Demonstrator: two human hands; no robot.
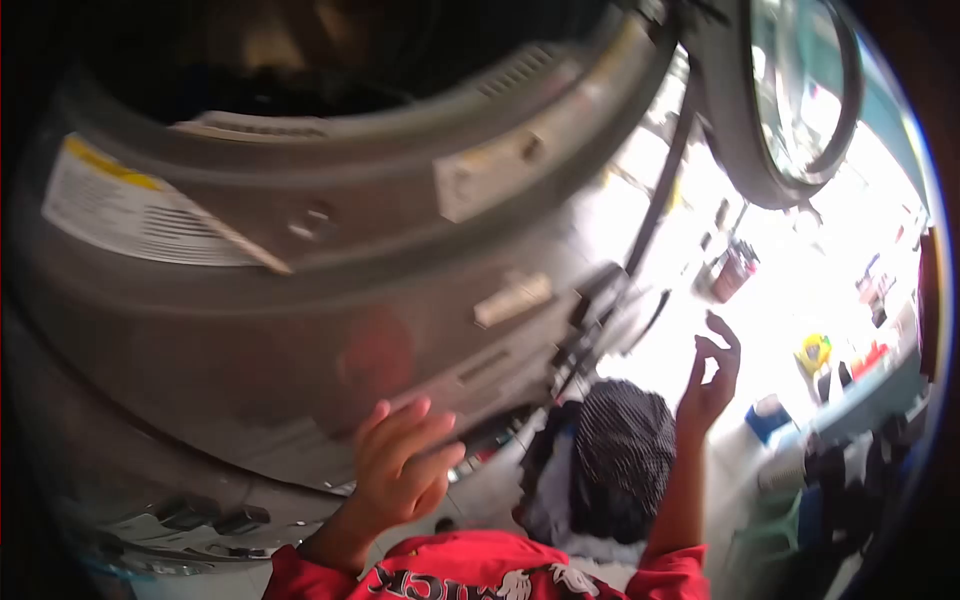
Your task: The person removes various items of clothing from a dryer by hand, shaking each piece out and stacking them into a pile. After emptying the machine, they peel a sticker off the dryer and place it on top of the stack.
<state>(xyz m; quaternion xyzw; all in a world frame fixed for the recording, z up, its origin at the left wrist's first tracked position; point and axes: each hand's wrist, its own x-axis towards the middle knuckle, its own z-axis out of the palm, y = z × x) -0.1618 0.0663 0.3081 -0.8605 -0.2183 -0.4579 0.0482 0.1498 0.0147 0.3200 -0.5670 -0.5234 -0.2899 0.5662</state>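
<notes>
My left hand (405,465) is raised in front of the grey front panel of a front-loading laundry machine (250,330), its fingers stretched out and holding nothing. On the right, my right hand (710,385) is lifted above the floor with its fingers loosely bent and apart, nothing visible in them. Between my forearms lies a heap of dark laundry (625,450), with a dotted dark cloth on top. At the top left the machine's drum opening is dark, and some dark, indistinct contents show inside. The round glass door (735,150) hangs open at the upper right.
A label with a yellow strip (110,200) is on the machine below the opening. Farther right, in bright glare, are a yellow item (815,350), a blue box (768,420) and a pale green stool (770,540). Dark clothes (860,480) hang or lie beside the stool.
</notes>
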